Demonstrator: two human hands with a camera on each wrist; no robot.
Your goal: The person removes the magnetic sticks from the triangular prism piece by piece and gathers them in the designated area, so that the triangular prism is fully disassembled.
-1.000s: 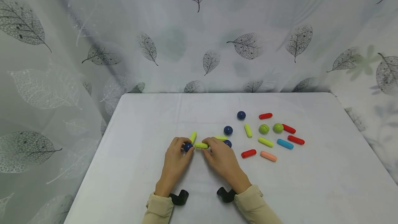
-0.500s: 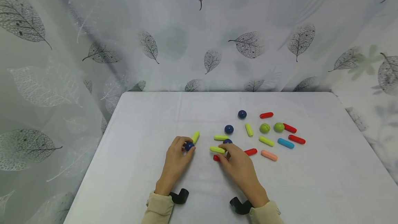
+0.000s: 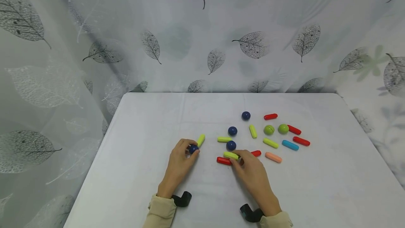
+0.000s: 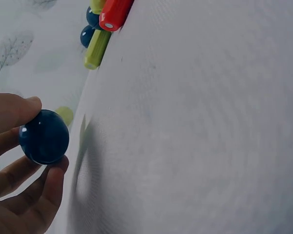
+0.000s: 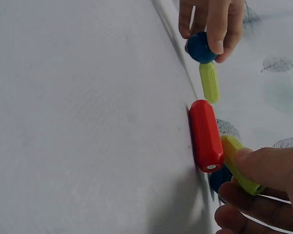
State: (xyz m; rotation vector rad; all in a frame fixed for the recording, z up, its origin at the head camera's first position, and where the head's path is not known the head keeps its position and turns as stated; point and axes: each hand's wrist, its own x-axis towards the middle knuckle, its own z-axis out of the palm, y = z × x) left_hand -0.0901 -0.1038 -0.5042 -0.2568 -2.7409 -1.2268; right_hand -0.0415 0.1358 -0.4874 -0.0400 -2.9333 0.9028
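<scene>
My left hand (image 3: 180, 164) pinches a dark blue ball (image 4: 45, 137) between thumb and fingertips. A yellow-green rod (image 3: 200, 140) extends from the ball's far side and appears to touch it. To the right, my right hand (image 3: 251, 171) pinches another yellow-green rod (image 5: 239, 165) between thumb and fingers. Right beside that rod lies a red rod (image 5: 205, 136) with a pale round disc in its end. A second blue ball (image 3: 231, 145) sits just beyond the held rod, and in the right wrist view the rod and fingers partly cover it.
Farther back are two blue balls (image 3: 232, 131) and a loose yellow-green rod (image 3: 224, 139). Over to the right lie green balls (image 3: 269, 130), several red rods (image 3: 301, 141), a blue rod (image 3: 290, 145) and an orange rod (image 3: 273, 157), all on the white table (image 3: 133, 140).
My right hand has drawn the yellow-green rod rightward, away from the left hand's ball, uncovering a red rod. The left hand and its ball have shifted only slightly.
</scene>
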